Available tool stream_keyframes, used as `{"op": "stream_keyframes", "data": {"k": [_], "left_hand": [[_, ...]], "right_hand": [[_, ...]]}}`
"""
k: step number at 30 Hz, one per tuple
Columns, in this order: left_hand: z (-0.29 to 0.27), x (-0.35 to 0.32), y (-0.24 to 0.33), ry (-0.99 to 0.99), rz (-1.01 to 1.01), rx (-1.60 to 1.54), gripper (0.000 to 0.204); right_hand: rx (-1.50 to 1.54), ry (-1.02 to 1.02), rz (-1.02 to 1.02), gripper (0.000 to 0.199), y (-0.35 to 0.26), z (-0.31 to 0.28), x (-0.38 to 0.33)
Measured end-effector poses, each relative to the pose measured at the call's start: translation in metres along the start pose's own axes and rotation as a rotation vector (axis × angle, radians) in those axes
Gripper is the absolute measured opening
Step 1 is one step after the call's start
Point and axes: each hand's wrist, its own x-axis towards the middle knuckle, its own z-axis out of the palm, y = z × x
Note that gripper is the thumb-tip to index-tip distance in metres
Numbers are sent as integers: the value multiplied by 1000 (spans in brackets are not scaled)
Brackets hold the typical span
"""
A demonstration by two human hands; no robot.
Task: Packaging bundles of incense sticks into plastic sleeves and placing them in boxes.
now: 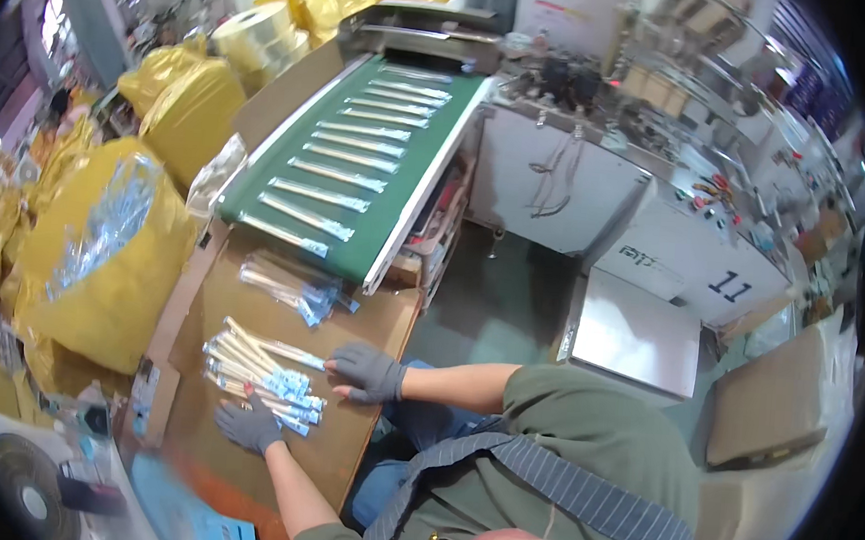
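A loose pile of wrapped chopsticks [252, 361], in clear sleeves with light-blue ends, lies on the brown worktable [314, 462]. My left hand [249, 424], in a grey fingertip-less glove, rests at the pile's near left side with its fingers apart. At the pile's right is my right hand [369, 372], gloved alike. Its fingertips touch the blue end of one wrapped pair [292, 352], and its thumb stands away from them. A smaller group of wrapped chopsticks [296, 289] lies farther off, just below the conveyor's end.
A green conveyor belt [286, 215] carries a row of wrapped chopsticks toward the table. Bulging yellow sacks [92, 256] stand at the left. Blue packaging [200, 515] lies near the lower edge. White machine cabinets [559, 179] and a white-topped box [634, 334] are at the right.
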Motion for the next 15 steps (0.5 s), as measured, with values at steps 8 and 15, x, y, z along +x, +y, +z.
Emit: {"op": "stream_keyframes", "data": {"k": [8,15], "left_hand": [[-8,-1,4,-46,58,-151,68],[-9,-5,5,-86,81,-180,65]], "right_hand": [[-303,247,-185,52,37,-149,133],[-983,314,668,90,305,-300,183]]}}
